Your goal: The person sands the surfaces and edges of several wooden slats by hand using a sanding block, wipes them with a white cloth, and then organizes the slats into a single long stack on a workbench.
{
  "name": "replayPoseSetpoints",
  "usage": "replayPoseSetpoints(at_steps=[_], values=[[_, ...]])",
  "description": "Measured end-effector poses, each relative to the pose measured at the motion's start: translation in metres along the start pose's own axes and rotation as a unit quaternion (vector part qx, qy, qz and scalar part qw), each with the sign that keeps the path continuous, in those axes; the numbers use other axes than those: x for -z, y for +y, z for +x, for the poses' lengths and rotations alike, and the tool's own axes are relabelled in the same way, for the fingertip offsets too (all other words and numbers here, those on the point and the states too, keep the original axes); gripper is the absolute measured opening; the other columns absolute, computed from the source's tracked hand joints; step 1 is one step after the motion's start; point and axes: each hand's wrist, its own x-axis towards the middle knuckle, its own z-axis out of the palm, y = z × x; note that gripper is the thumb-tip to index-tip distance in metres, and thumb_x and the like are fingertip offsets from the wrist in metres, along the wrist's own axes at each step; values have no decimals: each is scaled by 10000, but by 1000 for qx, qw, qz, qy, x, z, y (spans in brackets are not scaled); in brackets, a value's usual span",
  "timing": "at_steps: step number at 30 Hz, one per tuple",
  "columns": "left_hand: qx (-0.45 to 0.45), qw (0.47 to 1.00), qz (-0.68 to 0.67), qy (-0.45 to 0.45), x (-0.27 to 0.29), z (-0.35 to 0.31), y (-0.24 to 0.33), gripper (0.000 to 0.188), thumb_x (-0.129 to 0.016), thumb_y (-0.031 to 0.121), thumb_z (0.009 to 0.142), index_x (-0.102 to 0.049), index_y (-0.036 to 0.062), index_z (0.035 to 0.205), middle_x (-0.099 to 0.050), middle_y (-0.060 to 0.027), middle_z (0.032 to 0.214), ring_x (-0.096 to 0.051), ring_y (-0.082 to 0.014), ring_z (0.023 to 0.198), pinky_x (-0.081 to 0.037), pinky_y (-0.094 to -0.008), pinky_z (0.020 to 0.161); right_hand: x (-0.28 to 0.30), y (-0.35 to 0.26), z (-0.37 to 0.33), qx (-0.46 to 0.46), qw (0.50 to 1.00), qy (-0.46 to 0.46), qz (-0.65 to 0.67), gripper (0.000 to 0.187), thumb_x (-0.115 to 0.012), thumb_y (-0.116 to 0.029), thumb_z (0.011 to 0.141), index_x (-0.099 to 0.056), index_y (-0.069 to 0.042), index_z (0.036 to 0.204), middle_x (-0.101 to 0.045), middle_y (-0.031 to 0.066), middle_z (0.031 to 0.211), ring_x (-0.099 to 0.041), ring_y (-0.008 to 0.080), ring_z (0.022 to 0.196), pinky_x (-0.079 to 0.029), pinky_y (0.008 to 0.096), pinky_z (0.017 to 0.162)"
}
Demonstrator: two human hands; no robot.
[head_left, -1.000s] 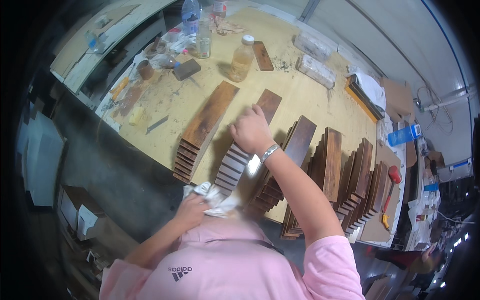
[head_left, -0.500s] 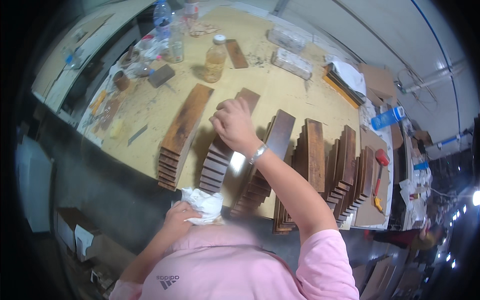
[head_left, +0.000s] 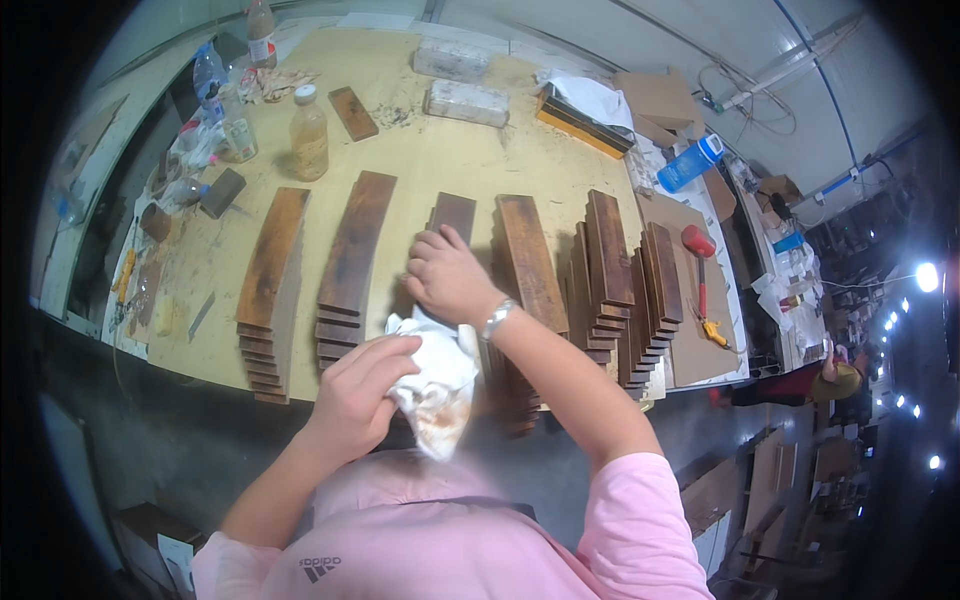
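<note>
My left hand (head_left: 355, 398) is closed on a crumpled white cloth (head_left: 440, 372), which hangs down with a brown stain on its lower part. My right hand (head_left: 450, 275) reaches across the third stack from the left, its bent fingers around the edges of the top dark wooden board (head_left: 456, 212). The palm and cloth hide much of that stack. To the left stand two stacks of brown boards, the outer stack (head_left: 275, 255) and the inner stack (head_left: 358, 235). Close on the right is another stack (head_left: 530, 260) with stepped ends.
Further right are more board stacks (head_left: 610, 245), then a red-headed mallet (head_left: 699, 245) with a yellow tool (head_left: 714, 333). Beyond the stacks stand a capped bottle (head_left: 309, 140), a loose board (head_left: 354, 113) and wrapped blocks (head_left: 468, 103). A blue bottle (head_left: 690, 163) lies at the right.
My right hand has gone from the second stack to the third. My left hand has lifted the cloth forward and right, close to the right hand. The view has turned rightward.
</note>
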Motion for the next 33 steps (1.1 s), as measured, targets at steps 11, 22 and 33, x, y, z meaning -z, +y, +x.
replayPoseSetpoints(at_steps=[11,22,33], values=[[181,967,170,55,-89,-164,-18,125,-609,-24,711,-691,33,785,-687,-107,852,-630,-363,896,-524,-423,797,-4,-19,7,-31,999,-37,26,343,-529,-277,979,-792,-74,894,-679,126,1051,-564,297,1194,-300,558,1199],[126,963,216,99,-145,-95,-14,222,-624,-1,726,-766,86,873,-721,-88,1072,-591,-382,974,-501,-458,916,-8,-14,10,-23,999,-37,3,336,-537,-280,987,-784,-64,911,-670,134,1081,-552,296,1202,-297,563,1205],[159,969,146,121,-141,-94,-5,387,-534,-84,711,-756,49,999,-693,-118,1138,-602,-352,982,-511,-423,889,-7,-16,10,-26,997,-64,-21,395,-465,-286,1001,-783,-57,945,-675,141,1092,-555,302,1217,-300,579,1199]])
